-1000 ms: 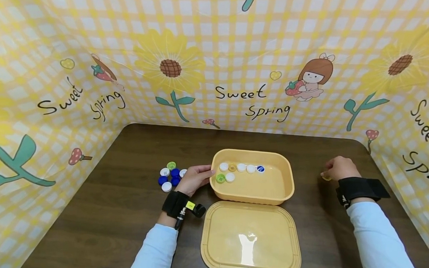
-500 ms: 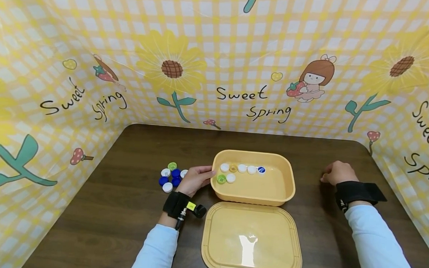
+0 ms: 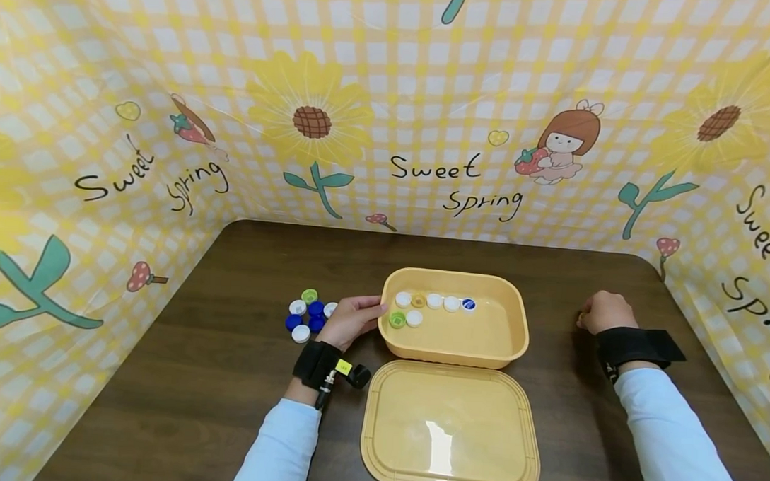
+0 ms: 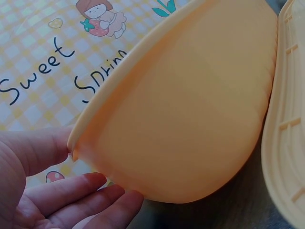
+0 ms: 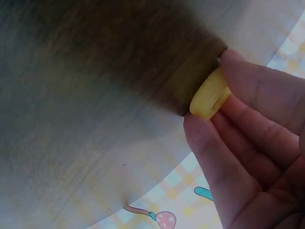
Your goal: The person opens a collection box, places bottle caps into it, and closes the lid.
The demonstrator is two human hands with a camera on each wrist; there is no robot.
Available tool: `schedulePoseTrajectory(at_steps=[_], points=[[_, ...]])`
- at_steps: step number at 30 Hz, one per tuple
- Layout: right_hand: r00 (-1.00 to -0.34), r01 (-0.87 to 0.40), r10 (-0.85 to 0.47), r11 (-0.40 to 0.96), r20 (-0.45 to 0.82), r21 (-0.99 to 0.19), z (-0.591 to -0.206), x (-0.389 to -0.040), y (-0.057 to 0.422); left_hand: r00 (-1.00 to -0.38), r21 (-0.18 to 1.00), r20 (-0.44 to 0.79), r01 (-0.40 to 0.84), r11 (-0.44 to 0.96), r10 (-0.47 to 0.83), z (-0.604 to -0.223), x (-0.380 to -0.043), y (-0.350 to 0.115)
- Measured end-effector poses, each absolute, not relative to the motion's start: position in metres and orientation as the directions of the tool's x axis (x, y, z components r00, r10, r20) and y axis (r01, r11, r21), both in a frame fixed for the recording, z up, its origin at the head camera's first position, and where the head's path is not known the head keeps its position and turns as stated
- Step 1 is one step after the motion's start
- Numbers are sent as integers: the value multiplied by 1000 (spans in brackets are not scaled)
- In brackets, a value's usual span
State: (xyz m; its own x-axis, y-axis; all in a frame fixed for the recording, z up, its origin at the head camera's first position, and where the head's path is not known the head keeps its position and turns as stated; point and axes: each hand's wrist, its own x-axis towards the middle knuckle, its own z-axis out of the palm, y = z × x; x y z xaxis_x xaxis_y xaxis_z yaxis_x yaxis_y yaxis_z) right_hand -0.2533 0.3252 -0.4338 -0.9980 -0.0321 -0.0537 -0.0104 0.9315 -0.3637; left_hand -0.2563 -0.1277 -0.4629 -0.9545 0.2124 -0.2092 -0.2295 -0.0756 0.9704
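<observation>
My left hand [image 3: 349, 324] holds the left end of a yellow plastic box [image 3: 473, 339]. In the left wrist view its thumb lies at the rim and its fingertips touch the outer wall. Two rows of bottle caps lie in the box: white caps [image 3: 414, 319], a yellow cap [image 3: 418, 300], a green cap [image 3: 398, 319] and a blue-topped cap [image 3: 468, 305]. At the right of the table, my right hand [image 3: 607, 313] pinches another yellow bottle cap [image 5: 208, 95] on edge between thumb and finger, close over the tabletop; the hand hides this cap in the head view.
The box's yellow lid [image 3: 451, 427] lies flat in front of it. Left of my left hand is a loose cluster of caps, among them blue caps [image 3: 294, 323], white caps [image 3: 301, 334] and a green cap [image 3: 309, 295]. A checked cloth [image 3: 428, 93] walls the dark table.
My right hand has shifted slightly toward me and turned, so the yellow cap once visible under its fingers in the head view is now hidden. The left hand and box stay put.
</observation>
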Motion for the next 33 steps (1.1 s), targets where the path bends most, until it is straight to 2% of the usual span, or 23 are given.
schedulePoseTrajectory(at_steps=[9, 20, 27, 33], points=[[-997, -39, -60, 915, -41, -402, -430, -251, 317, -950, 967, -230, -247, -60, 211, -466, -255, -128], [-993, -111, -91, 925, 72, -364, -379, -254, 279, -953, 973, -207, -225, -56, 222, -466, -258, -129], [-972, -221, -181, 917, 148, -333, -351, -252, 254, -955, 972, -210, -227, -55, 211, -464, -258, -129], [-960, -269, -229, 909, 159, -317, -338, -253, 230, -955, 971, -217, -232, -56, 203, -463, -256, -129]])
